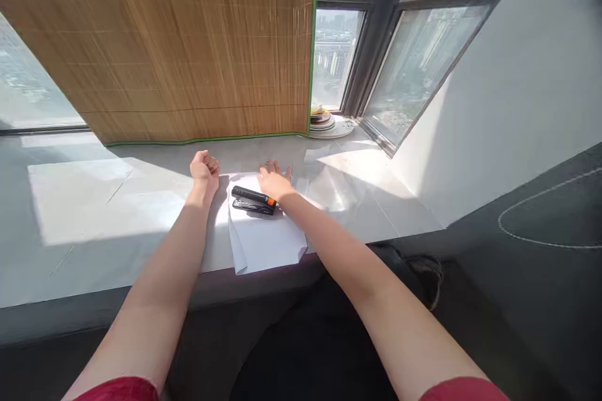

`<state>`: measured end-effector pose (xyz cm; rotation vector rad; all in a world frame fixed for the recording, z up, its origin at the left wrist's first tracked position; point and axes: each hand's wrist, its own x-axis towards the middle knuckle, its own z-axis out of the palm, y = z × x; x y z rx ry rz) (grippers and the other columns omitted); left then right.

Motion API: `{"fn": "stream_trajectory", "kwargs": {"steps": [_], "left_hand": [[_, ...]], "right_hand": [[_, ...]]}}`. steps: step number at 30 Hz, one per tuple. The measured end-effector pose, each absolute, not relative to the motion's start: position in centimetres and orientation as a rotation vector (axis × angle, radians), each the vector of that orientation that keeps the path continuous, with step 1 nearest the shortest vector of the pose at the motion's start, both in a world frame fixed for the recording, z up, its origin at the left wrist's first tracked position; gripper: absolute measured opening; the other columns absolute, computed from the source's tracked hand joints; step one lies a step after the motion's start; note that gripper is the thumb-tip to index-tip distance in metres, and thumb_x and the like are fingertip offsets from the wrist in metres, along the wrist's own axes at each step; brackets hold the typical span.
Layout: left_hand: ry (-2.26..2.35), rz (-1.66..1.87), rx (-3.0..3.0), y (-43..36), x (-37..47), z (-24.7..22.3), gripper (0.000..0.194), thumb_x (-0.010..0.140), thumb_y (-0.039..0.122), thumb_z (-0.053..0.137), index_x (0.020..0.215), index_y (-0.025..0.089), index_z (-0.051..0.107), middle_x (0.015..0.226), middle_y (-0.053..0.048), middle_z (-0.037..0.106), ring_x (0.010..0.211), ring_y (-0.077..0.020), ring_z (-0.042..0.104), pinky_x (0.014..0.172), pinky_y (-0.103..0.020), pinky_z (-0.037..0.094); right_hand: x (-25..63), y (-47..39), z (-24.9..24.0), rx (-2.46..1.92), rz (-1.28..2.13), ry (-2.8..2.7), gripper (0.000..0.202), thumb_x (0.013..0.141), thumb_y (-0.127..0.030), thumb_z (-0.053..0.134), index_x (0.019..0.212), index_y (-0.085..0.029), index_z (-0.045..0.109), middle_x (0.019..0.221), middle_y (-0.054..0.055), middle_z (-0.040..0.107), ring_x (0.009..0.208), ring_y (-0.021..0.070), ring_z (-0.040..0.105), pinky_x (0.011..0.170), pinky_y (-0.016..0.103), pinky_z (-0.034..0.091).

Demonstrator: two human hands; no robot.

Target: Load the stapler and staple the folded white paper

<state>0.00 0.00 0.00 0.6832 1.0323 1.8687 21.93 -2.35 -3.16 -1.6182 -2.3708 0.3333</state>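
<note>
White paper sheets (270, 244) lie on the grey sill, their lower edge at the sill's front edge. On them rests a black stapler (254, 200), made of two long dark parts with an orange piece at the right end. My right hand (275, 180) lies with fingers spread at the upper right of the paper, just beyond the stapler. Left of the paper, my left hand (205, 166) is closed, its fingers curled in; nothing shows in it.
A bamboo blind (202, 44) hangs behind the sill (117, 200). Stacked plates (324, 122) stand in the back corner by the window. A white wall (493, 75) rises at the right. A coiled cable (430, 272) lies below the sill.
</note>
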Motion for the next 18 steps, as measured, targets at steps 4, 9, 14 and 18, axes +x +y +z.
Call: {"fn": "stream_trajectory", "kwargs": {"steps": [4,9,14,18], "left_hand": [[1.077,1.858,0.679,0.4,0.1,-0.1,0.065,0.089,0.036,0.072,0.081,0.024,0.009,0.063,0.009,0.008,0.054,-0.0102,0.007,0.049,-0.03,0.01],[1.088,1.824,0.743,0.3,0.4,-0.2,0.062,0.084,0.035,0.071,0.078,0.024,0.011,0.061,0.009,0.01,0.053,-0.0096,0.007,0.049,-0.03,0.009],[1.07,1.808,0.801,0.1,0.5,0.0,0.063,0.082,0.036,0.073,0.077,0.024,0.012,0.061,0.008,0.01,0.052,-0.0093,0.007,0.049,-0.032,0.009],[1.097,1.82,0.796,0.2,0.5,0.1,0.066,0.084,0.044,0.074,0.079,0.024,0.011,0.063,0.009,0.008,0.054,-0.0099,0.006,0.051,-0.031,0.008]], "right_hand": [[20.8,-2.7,-2.6,-1.549,0.388,-2.415,0.059,0.115,-0.037,0.029,0.171,-0.03,0.044,0.186,0.008,0.027,0.172,0.0437,0.018,0.126,0.092,0.012],[20.8,-3.1,-1.9,-1.513,0.478,-2.463,0.063,0.114,-0.035,0.03,0.176,-0.029,0.037,0.187,0.008,0.023,0.172,0.0469,0.011,0.126,0.092,0.014],[22.9,-2.6,-0.3,-1.375,0.417,-2.397,0.057,0.111,-0.033,0.04,0.167,-0.032,0.05,0.181,0.005,0.038,0.167,0.0396,0.031,0.129,0.067,0.036],[30.5,-1.3,0.7,-1.589,0.326,-2.048,0.033,0.106,-0.028,0.047,0.087,-0.022,0.073,0.099,0.012,0.074,0.097,0.0275,0.068,0.087,0.036,0.052]]}}
